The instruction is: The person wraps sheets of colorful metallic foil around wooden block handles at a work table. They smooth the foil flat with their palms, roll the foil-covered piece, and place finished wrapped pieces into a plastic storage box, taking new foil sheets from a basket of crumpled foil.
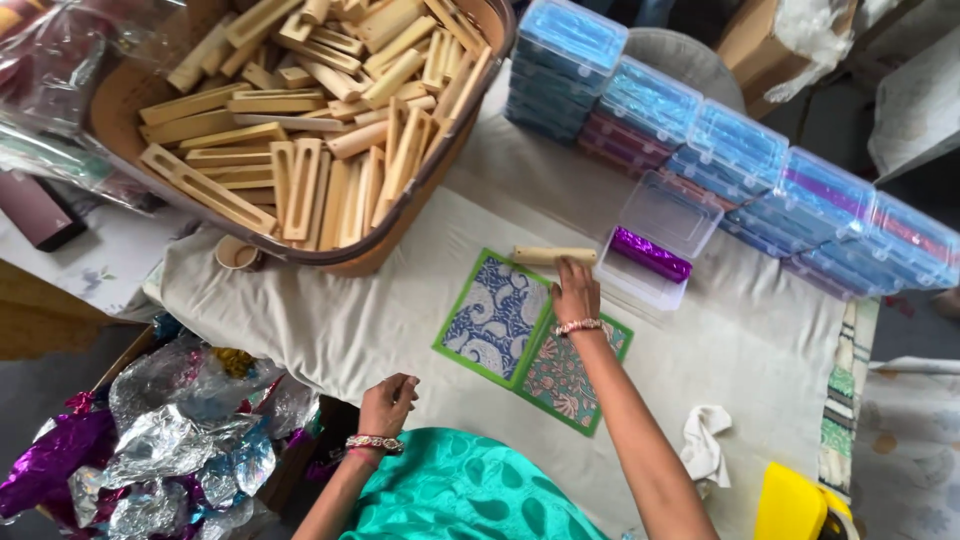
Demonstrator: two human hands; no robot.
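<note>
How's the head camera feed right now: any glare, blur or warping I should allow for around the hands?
Head view: soft, even daylight, faint shadows only; glare on the crumpled foil and clear plastic boxes; wide-angle bending toward the edges; right hand at the wooden stick reasonably sharp, left hand slightly soft; lower corners dim.

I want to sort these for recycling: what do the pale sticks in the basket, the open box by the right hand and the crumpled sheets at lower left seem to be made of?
Sticks in the basket: probably bamboo or light wood, pale tan and matte. Open box: clear hard plastic, see-through with glossy walls. Crumpled sheets: apparently metallic foil or foil-coated film, silver and purple with sharp shiny creases. The right hand touches one stick lying on the cloth.
</note>
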